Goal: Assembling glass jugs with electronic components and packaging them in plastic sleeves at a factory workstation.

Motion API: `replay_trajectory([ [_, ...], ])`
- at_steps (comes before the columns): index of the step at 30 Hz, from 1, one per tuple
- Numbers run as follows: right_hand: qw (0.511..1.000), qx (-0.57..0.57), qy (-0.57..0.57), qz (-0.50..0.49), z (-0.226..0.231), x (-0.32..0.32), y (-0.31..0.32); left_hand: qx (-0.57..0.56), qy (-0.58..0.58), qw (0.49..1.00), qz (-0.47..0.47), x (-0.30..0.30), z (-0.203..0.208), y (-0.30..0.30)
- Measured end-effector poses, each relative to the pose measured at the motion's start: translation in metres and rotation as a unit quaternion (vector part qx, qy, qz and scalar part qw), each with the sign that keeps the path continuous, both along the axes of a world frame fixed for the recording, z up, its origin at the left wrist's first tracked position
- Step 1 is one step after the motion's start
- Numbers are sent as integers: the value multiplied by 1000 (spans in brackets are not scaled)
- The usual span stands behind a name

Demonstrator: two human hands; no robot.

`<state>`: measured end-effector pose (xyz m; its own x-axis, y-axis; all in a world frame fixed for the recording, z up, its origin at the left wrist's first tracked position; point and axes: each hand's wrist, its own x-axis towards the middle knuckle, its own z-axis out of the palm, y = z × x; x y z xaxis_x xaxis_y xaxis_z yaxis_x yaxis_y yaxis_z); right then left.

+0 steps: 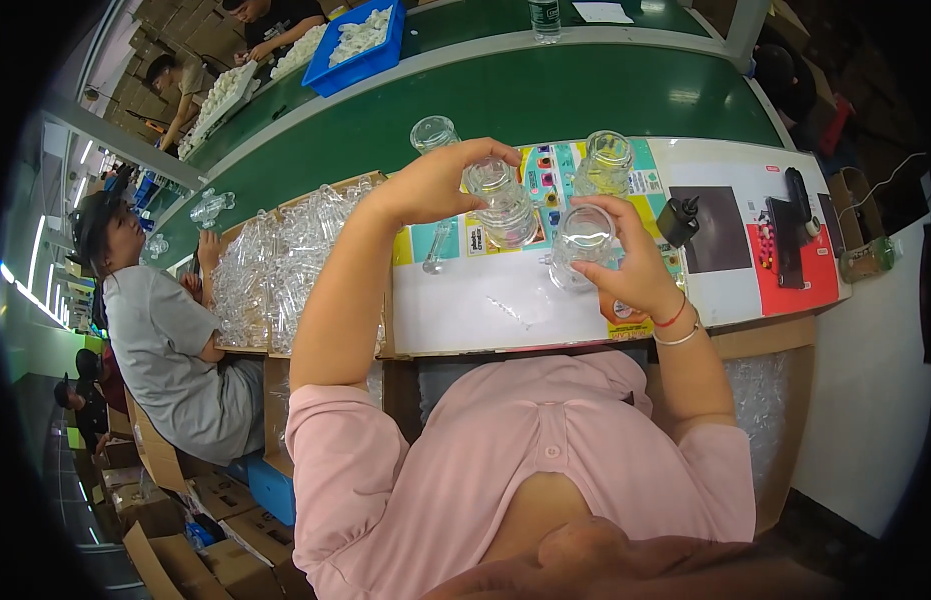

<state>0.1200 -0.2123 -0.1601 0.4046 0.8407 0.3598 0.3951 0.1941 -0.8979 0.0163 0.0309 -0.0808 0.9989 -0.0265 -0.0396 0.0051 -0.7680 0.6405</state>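
Two bare hands work over the tabletop (445, 325), each on its own clear glass vessel. The left grip (435, 185) curves over the near glass jar (507, 215) from its left side, thumb and fingers closed about the upper part. The right grip (637, 265) is clamped on a second vessel, the tilted glass jar (582, 245), thumb on its near side and fingertips on its far side; a red string bracelet (672, 312) circles the wrist just below that grip.

Beyond the left grip stands a third jar (433, 133), and beyond the right grip a fourth jar (606, 165). Below the left grip lies a small clear glass piece (437, 250); to the left of the right grip and nearer the body is a faint transparent piece (508, 312), its shape too unclear to tell.

Just right of the right grip sits a black bottle (677, 220), with a dark square (713, 228) beside it and a flat black device (785, 243) farther right. Left of the left grip, an open carton (387, 300) holds a heap of clear glass parts (285, 255), and a co-worker in a grey shirt (180, 350) sits past it. Well beyond both grips, a blue bin (325, 75) carries white pieces (360, 38).
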Motion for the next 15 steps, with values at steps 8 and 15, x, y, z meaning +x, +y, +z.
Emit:
replay_trajectory([
  [8,991,1,-98,-90,6,-14,7,20,-87,996,18,-11,-11,-7],
  [15,961,22,-138,-238,6,-27,16,65,-250,958,122,-55,-35,-26],
])
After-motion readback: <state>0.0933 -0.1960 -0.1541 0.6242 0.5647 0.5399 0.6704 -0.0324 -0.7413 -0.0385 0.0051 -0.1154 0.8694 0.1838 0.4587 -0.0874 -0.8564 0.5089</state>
